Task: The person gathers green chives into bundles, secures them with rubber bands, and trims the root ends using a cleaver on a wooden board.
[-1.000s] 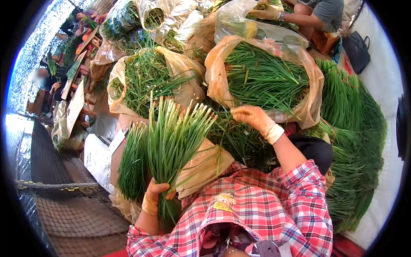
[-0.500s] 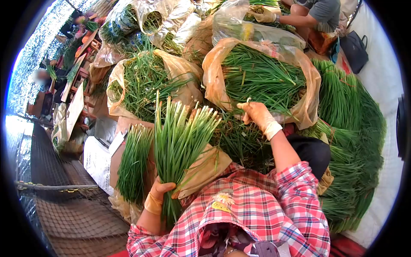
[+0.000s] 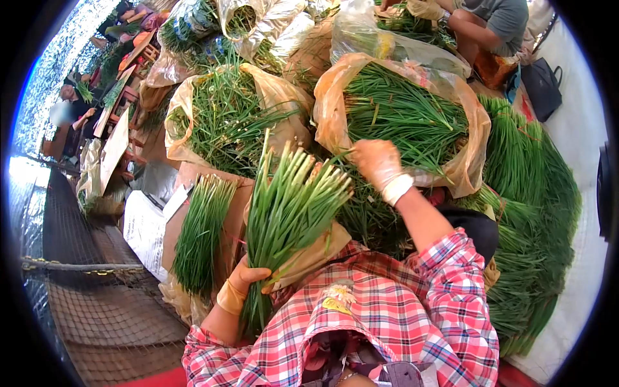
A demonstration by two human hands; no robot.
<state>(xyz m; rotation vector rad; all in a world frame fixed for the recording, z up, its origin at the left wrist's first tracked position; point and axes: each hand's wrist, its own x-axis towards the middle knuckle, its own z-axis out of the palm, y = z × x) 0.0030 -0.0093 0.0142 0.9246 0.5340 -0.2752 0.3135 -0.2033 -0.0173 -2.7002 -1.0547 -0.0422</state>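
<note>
My left hand (image 3: 246,277) is wrapped round the lower part of a bunch of green stalks (image 3: 284,206), whose pale ends point up and away from me. To the right of those ends is my gloved right hand (image 3: 376,164), fingers drawn together at the near edge of an orange plastic bag (image 3: 480,132) of greens; whatever it may hold is too small to make out. A second bunch (image 3: 205,235) lies on brown cardboard (image 3: 233,226) left of the held one. Loose trimmings (image 3: 371,213) lie below my right hand.
Another open bag (image 3: 180,138) of tangled greens stands at centre left. Long stacks of green bundles (image 3: 532,226) line the right side. A person (image 3: 490,26) works at the top right beside a black bag (image 3: 541,89). More people and low wooden tables are at upper left.
The held bunch has shifted right and tilts more to the right. My right hand has gone from fingers partly extended to drawn together, slightly higher.
</note>
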